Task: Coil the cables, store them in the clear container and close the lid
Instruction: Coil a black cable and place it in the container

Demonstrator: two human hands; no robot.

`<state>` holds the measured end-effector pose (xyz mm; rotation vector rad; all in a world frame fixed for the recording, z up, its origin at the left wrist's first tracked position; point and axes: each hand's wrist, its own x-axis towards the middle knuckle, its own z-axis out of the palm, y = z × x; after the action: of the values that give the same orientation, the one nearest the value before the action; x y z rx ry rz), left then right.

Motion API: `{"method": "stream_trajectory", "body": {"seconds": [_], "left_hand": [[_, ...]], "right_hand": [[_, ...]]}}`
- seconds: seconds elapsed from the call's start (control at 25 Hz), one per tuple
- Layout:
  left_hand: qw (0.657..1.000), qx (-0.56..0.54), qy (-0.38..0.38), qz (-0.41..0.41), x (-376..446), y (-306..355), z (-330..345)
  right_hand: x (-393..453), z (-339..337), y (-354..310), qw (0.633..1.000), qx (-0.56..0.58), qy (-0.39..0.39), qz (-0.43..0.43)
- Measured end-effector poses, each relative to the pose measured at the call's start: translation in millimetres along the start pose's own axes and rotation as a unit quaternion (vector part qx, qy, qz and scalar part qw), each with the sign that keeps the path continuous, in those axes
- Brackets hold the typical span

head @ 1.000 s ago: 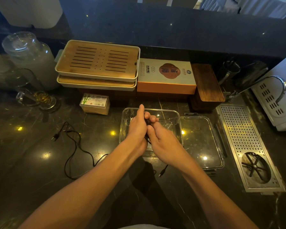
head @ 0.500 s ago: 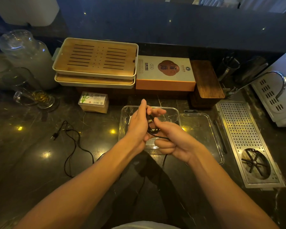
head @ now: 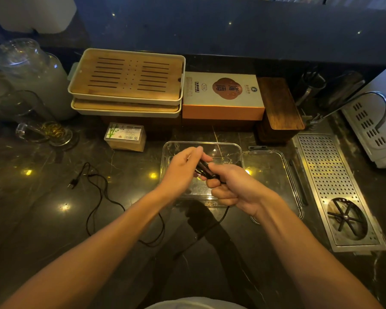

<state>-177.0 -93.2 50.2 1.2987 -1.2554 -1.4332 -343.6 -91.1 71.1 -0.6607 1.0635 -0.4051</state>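
Left hand (head: 183, 169): fingers pinch the small black cable coil (head: 204, 170) above the clear plastic container (head: 236, 150)
Right hand (head: 230, 186): curled round the cable's loose tail, feeding it
Winding: keep loops even, tail taut
Second thin black cable (head: 98, 197): uncoiled on the dark marble counter (head: 42, 219)
Clear flat lid (head: 274, 172): beside container, off

We see a dark marble worktop (head: 42, 219). On it a clear container (head: 236, 150) sits mid-way, its lid (head: 274, 175) just to the right. A loose black cable (head: 98, 192) lies toward the left edge. Along the back edge stand a glass jar (head: 36, 79), a small box (head: 125, 137) and a metal drain grate (head: 328, 175).
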Motion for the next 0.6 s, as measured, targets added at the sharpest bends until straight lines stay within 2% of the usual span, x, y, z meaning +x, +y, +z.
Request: {"method": "stream_trajectory", "body": {"seconds": [0.08,0.12,0.2,0.24,0.28,0.44,0.6], "left_hand": [[0.984,0.137,-0.089,0.071,2,-1,-19],[0.956,0.231,-0.151,0.098,4,1,-28],[0.868,0.411,-0.243,0.138,9,7,-40],[0.834,0.461,-0.267,0.144,10,12,-42],[0.819,0.480,-0.283,0.135,11,17,-42],[0.833,0.434,-0.340,0.048,12,26,-39],[0.811,0.435,-0.391,0.015,9,21,-34]], "right_hand": [[0,-2,1,0.999,-0.030,0.013,0.003],[1,-2,1,0.999,-0.042,0.017,0.007],[3,-3,1,0.997,-0.070,0.020,0.012],[3,-3,1,0.996,-0.082,0.018,0.013],[4,-2,1,0.996,-0.093,0.014,0.013],[4,1,0,0.989,-0.147,0.008,0.014],[5,2,7,0.981,-0.192,0.010,0.034]]}}
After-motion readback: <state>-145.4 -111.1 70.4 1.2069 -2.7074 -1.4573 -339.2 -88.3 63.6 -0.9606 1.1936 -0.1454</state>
